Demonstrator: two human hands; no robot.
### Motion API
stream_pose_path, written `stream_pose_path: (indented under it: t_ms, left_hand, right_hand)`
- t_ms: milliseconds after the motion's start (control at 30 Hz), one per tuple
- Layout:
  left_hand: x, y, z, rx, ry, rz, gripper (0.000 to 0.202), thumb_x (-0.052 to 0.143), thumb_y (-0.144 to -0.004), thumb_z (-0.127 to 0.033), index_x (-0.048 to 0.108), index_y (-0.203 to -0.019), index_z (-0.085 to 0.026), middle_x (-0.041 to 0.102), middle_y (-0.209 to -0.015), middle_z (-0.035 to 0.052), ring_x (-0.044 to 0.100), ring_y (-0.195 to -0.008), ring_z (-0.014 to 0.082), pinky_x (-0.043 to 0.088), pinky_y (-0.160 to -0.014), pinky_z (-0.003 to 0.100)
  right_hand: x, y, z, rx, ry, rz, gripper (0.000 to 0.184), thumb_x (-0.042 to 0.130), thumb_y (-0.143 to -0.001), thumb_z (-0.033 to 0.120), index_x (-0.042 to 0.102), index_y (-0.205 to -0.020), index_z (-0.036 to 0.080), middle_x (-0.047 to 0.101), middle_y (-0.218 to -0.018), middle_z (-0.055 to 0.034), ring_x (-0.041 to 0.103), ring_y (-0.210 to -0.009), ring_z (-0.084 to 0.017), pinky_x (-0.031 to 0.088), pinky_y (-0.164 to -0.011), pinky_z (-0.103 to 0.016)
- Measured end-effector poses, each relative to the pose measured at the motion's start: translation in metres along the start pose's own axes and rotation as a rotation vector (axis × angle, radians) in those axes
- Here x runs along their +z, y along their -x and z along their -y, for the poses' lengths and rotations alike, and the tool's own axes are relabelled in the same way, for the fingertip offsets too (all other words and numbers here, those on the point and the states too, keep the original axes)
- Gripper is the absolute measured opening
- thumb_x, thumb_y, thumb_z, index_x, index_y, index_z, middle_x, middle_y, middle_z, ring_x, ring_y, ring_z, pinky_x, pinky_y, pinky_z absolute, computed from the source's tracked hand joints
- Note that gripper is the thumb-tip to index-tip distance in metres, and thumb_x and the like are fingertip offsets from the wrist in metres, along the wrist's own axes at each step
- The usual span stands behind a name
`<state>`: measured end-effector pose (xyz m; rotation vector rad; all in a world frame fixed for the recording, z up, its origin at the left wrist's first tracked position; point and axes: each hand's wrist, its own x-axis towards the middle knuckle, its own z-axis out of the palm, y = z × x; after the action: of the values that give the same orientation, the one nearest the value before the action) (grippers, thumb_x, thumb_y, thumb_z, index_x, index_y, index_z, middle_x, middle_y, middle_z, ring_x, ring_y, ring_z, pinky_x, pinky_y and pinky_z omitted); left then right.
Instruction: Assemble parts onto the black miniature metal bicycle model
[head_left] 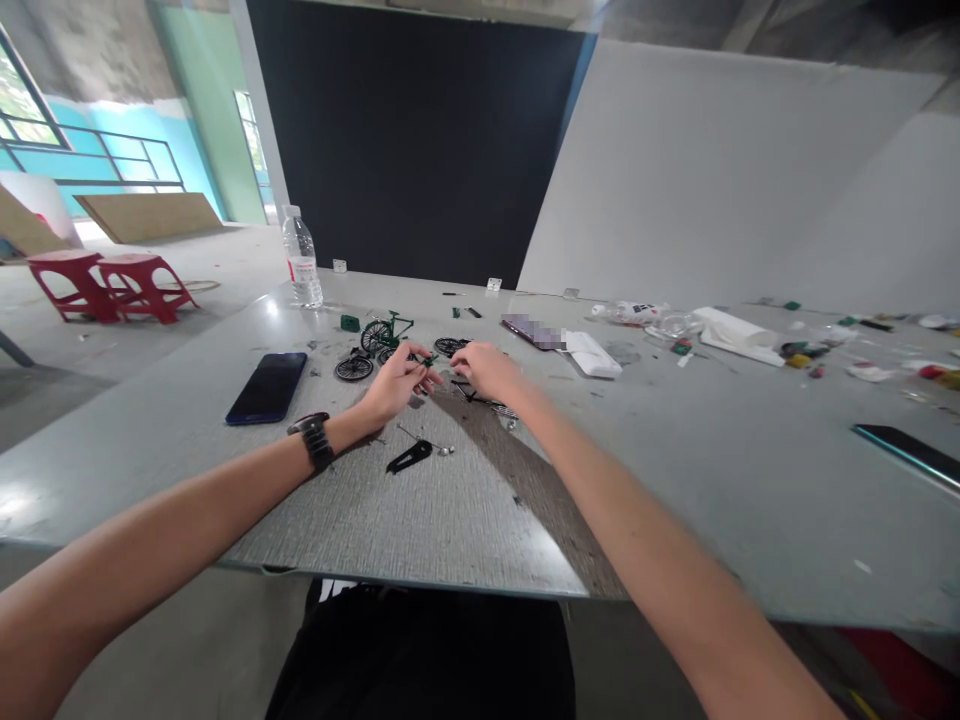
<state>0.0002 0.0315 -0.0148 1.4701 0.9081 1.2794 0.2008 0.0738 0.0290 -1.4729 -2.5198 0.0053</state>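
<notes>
My left hand (396, 386), with a black watch on its wrist, pinches a small green piece (429, 361). Just to its right is my right hand (489, 371), fingers drawn together; whatever they may hold is too small to make out. Behind my left hand a green miniature bicycle (391, 327) stands upright, partly hidden. A loose black spoked wheel (354, 369) lies left of that hand. Another wheel (448, 346) rests beyond the gap between my hands. Thin black bicycle parts (471, 394) lie beneath my right hand. Nearer me is a flat black piece (409, 457).
A dark phone (268, 388) lies at left, with a water bottle (301, 262) behind it. Right of my hands are a patterned phone (534, 332) and a white case (591, 354). Wrappers and tissue (739, 334) clutter the far right, near another phone (907, 452).
</notes>
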Motion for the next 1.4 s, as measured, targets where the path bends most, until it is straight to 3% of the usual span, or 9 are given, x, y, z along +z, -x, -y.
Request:
stream_pose_path:
  t_ms: [100,300,633,867,1100,1400]
  left_hand:
    - [0.000,0.000,0.001,-0.001,-0.005,0.000,0.010,0.053,-0.099,-0.013,0.050,-0.106,-0.020,0.076,-0.083,0.0049,0.066,-0.065,0.0141,0.046,-0.061,0.026]
    - [-0.001,-0.001,0.000,-0.016,0.001,-0.010,0.011,0.054,-0.098,-0.013,0.051,-0.106,-0.020,0.076,-0.081,0.0041,0.066,-0.064,0.0140,0.047,-0.060,0.026]
    - [-0.001,-0.001,0.001,-0.008,-0.013,-0.007,0.009,0.055,-0.098,-0.015,0.050,-0.105,-0.020,0.077,-0.083,0.0052,0.065,-0.064,0.0133,0.047,-0.062,0.027]
    - [-0.003,0.000,0.003,-0.008,0.022,0.009,0.014,0.062,-0.097,-0.024,0.050,-0.105,-0.021,0.077,-0.083,0.0049,0.065,-0.063,0.0141,0.045,-0.059,0.026]
    - [-0.003,-0.001,0.003,-0.012,0.033,0.019,0.017,0.062,-0.095,-0.023,0.049,-0.106,-0.020,0.077,-0.083,0.0045,0.065,-0.063,0.0136,0.045,-0.058,0.025]
    - [-0.003,0.000,0.003,-0.020,0.033,0.018,0.017,0.062,-0.096,-0.025,0.049,-0.106,-0.021,0.077,-0.083,0.0047,0.064,-0.063,0.0133,0.045,-0.059,0.025]
  right_hand:
    - [0.003,0.004,0.005,-0.034,0.042,0.022,0.027,0.053,-0.099,0.018,0.080,-0.100,0.022,0.073,-0.108,-0.0118,0.065,-0.091,-0.022,0.037,-0.066,-0.032]
    - [0.003,0.005,0.012,-0.028,0.036,0.064,0.029,0.053,-0.102,0.019,0.081,-0.106,0.023,0.071,-0.117,-0.0123,0.064,-0.093,-0.021,0.039,-0.071,-0.031]
    - [0.008,0.010,0.004,-0.054,0.037,0.026,0.030,0.053,-0.100,0.019,0.080,-0.114,0.022,0.073,-0.116,-0.0132,0.065,-0.101,-0.025,0.041,-0.072,-0.033]
    - [0.005,0.013,0.005,-0.027,0.044,0.052,0.030,0.052,-0.099,0.017,0.081,-0.099,0.022,0.072,-0.111,-0.0129,0.063,-0.084,-0.020,0.035,-0.065,-0.032]
    - [0.004,0.015,0.010,-0.015,0.050,0.035,0.030,0.053,-0.103,0.019,0.080,-0.113,0.025,0.072,-0.119,-0.0114,0.065,-0.104,-0.024,0.037,-0.068,-0.031]
    - [0.003,0.015,0.005,-0.079,0.007,0.036,0.033,0.051,-0.101,0.016,0.082,-0.107,0.023,0.073,-0.108,-0.0114,0.065,-0.096,-0.022,0.040,-0.075,-0.031]
